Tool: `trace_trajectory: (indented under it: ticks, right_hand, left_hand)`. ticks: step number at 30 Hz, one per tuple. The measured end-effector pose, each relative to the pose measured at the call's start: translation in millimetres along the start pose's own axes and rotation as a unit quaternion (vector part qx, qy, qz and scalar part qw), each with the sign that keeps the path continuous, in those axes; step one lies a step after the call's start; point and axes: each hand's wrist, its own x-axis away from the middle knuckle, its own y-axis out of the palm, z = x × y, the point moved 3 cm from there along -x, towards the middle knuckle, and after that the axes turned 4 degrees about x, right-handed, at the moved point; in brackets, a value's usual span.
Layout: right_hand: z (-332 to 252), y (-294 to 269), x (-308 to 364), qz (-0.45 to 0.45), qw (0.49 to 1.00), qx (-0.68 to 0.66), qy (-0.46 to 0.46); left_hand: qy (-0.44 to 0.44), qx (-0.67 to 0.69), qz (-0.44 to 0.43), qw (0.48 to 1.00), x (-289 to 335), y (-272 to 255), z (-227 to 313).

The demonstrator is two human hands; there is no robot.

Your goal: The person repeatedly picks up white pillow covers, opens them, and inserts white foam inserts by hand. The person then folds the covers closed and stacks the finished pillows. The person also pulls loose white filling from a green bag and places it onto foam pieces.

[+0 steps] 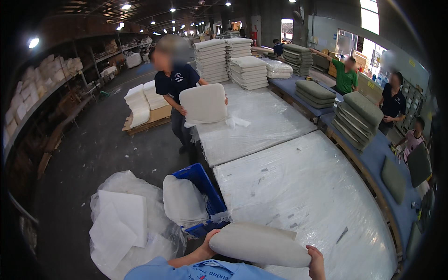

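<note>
A pale beige cushion (261, 243) is held close to my body, above the near edge of the plastic-covered table (298, 186). My left hand (208, 245) grips its left end, the fingers partly hidden behind it. At the opposite end, my right hand (316, 261) is closed round the edge, thumb side up. Just beyond my left hand stands a blue crate (198, 179), with pale cushion covers (183, 199) heaped in it and over its side.
Clear plastic bags with white foam sheets (122, 219) lie on the floor at left. Across the table, a co-worker (176, 88) holds another beige cushion (204, 103). Stacked pale cushions (211, 63) stand at the far end. Along the right, a blue-topped bench (368, 163) carries grey-green cushions (357, 119).
</note>
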Motion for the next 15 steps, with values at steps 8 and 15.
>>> trace_trajectory:
  ticks: [8, 15]
  right_hand:
    - [49, 8, 28, -0.092, 0.988, -0.093, 0.082]
    - [97, 99, -4, -0.089, 0.977, -0.161, 0.111]
  left_hand:
    - [0.054, -0.145, -0.061, 0.986, -27, 71, 54]
    - [0.086, -0.32, -0.086, 0.94, -22, 244, 93]
